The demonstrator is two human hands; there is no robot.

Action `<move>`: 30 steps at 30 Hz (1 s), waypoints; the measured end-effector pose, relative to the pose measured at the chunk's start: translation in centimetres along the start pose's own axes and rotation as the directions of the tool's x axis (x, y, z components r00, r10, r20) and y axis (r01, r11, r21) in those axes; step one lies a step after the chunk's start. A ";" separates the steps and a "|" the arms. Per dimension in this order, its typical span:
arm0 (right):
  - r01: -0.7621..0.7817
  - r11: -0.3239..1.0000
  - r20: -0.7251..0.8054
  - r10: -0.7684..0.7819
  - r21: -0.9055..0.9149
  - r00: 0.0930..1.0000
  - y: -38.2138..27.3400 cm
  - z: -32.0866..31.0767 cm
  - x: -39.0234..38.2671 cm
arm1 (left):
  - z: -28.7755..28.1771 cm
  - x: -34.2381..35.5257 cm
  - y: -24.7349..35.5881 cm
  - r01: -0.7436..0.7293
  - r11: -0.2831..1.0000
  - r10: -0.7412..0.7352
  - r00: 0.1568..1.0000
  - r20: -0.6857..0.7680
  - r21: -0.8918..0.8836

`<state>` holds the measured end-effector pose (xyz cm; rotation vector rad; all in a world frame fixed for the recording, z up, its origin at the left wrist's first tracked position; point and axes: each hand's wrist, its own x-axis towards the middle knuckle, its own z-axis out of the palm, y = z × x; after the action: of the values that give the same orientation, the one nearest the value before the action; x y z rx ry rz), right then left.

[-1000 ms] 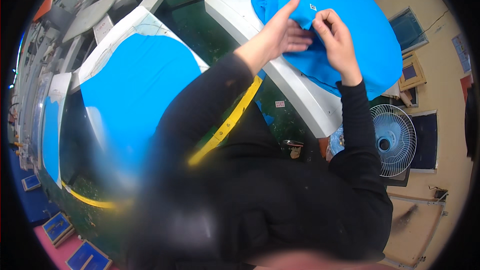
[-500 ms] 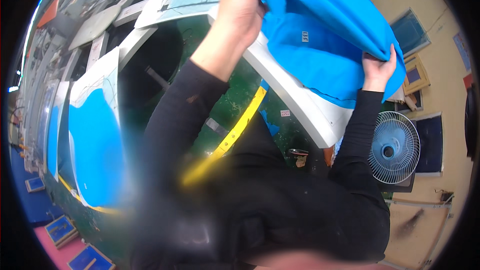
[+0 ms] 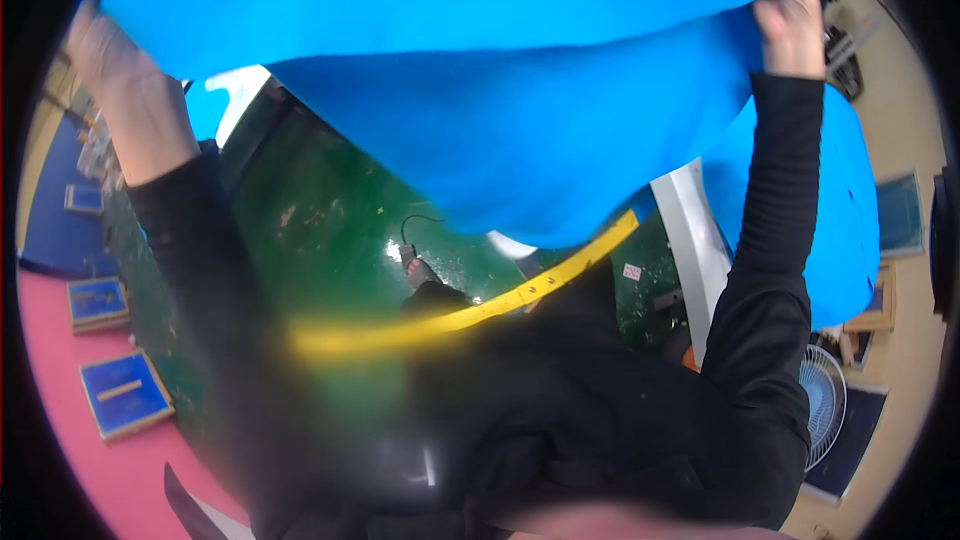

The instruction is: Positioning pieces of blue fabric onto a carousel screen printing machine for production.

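Note:
A large sheet of blue fabric stretches raised across the top of the view, its lower part drooping in a broad fold. My left hand grips its left end at the far upper left, slightly blurred, with fingertips partly hidden. My right hand pinches its right edge near the top right. Under my right arm, more blue fabric lies piled on a white board. Some blue fabric on a white board shows behind my left wrist.
A yellow bar crosses in front of my body above the green floor, where a foot in a sandal shows. Blue-faced frames stand against a pink wall at left. A fan stands at lower right.
Both hands have lifted the top fabric sheet off the pile and spread it wide, my left hand moving far left, my right upward. The view has also turned, shifting the pile rightward.

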<state>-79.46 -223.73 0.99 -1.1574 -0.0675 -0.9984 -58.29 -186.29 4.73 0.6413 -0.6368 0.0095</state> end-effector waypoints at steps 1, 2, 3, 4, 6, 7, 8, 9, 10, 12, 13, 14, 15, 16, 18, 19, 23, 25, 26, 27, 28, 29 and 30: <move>-0.086 0.995 -0.014 0.087 0.044 0.996 2.2 2.0 2.0 | -0.9 1.2 0.7 -0.126 0.955 0.212 0.923 -0.322 0.268; -0.200 0.972 0.191 0.174 0.123 0.966 4.5 1.4 4.9 | -3.7 3.9 0.0 -0.074 0.947 0.178 0.931 -0.319 0.313; -0.256 0.958 0.183 0.230 0.132 0.956 7.6 3.5 6.8 | -7.8 6.6 0.8 -0.032 0.921 0.168 0.932 -0.321 0.389; -0.371 0.915 0.259 0.325 0.155 0.909 10.8 5.8 8.4 | -11.4 8.6 2.7 0.073 0.877 0.098 0.940 -0.326 0.474; -0.434 0.898 0.236 0.407 0.077 0.883 17.7 7.1 12.6 | -15.4 10.2 1.2 0.248 0.802 0.009 0.904 -0.426 0.543; -0.456 0.883 0.121 0.444 0.109 0.888 22.3 9.0 12.9 | -17.4 9.8 0.8 0.310 0.762 0.048 0.849 -0.526 0.569; -0.454 0.887 0.050 0.452 0.083 0.891 25.7 12.4 12.5 | -22.3 10.7 2.9 0.362 0.708 -0.024 0.871 -0.491 0.607; -0.502 0.863 0.062 0.499 0.059 0.864 28.7 13.6 13.9 | -26.1 12.0 4.5 0.410 0.659 -0.123 0.886 -0.447 0.631; -0.518 0.855 0.108 0.512 0.029 0.852 30.8 13.3 16.6 | -26.7 13.2 3.4 0.409 0.660 -0.199 0.904 -0.379 0.630; -0.460 0.886 0.131 0.464 -0.061 0.876 31.5 12.0 23.0 | -25.9 17.2 1.8 0.379 0.624 -0.178 0.920 -0.349 0.683; -0.417 0.902 0.134 0.430 -0.114 0.893 31.7 12.2 24.7 | -26.0 18.5 1.4 0.370 0.554 -0.131 0.923 -0.361 0.746; -0.392 0.919 0.217 0.393 -0.050 0.893 33.6 17.0 22.4 | -28.4 19.6 6.4 0.352 0.494 -0.075 0.928 -0.364 0.795; -0.330 0.944 0.268 0.318 -0.003 0.909 32.3 19.6 21.7 | -28.9 21.0 10.5 0.313 0.464 -0.044 0.942 -0.331 0.829; -0.316 0.949 0.287 0.297 0.019 0.911 32.7 21.4 23.5 | -28.9 22.3 14.4 0.278 0.479 -0.037 0.954 -0.297 0.833; -0.233 0.972 0.247 0.230 -0.018 0.941 30.0 18.8 29.2 | -26.9 25.0 12.6 0.215 0.561 -0.083 0.975 -0.204 0.800; -0.196 0.981 0.309 0.186 0.000 0.932 28.9 17.3 30.7 | -26.4 25.1 11.5 0.208 0.551 -0.110 0.978 -0.176 0.808; -0.219 0.969 0.264 0.243 -0.119 0.933 32.7 20.8 20.2 | -27.6 18.0 13.4 0.258 0.389 -0.159 0.964 -0.212 0.884; -0.254 0.952 0.281 0.294 -0.172 0.914 32.4 16.2 20.2 | -24.8 13.8 8.5 0.169 0.320 -0.182 0.977 -0.114 0.932; -0.312 0.927 0.316 0.365 -0.206 0.876 33.1 14.1 19.7 | -24.5 12.1 7.6 0.209 0.226 -0.187 0.968 -0.168 0.951; -0.258 0.932 0.481 0.354 -0.257 0.802 33.7 12.3 18.9 | -23.5 9.9 6.3 0.341 0.354 -0.329 0.917 -0.226 0.871; -0.366 0.899 0.214 0.417 -0.241 0.884 34.3 8.1 19.6 | -23.3 8.9 3.2 0.395 0.388 -0.403 0.885 -0.233 0.833; -0.441 0.871 0.203 0.482 -0.218 0.852 36.1 9.6 15.9 | -25.9 6.6 4.4 0.485 0.322 -0.436 0.838 -0.327 0.814; -0.390 0.910 0.220 0.413 -0.139 0.884 36.4 6.0 15.1 | -25.5 4.8 2.0 0.461 0.320 -0.424 0.851 -0.310 0.828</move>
<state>-43.11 -226.83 -15.02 -1.3096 0.0228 -0.4901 -40.74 -171.29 -7.30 1.8696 -0.3435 -0.1802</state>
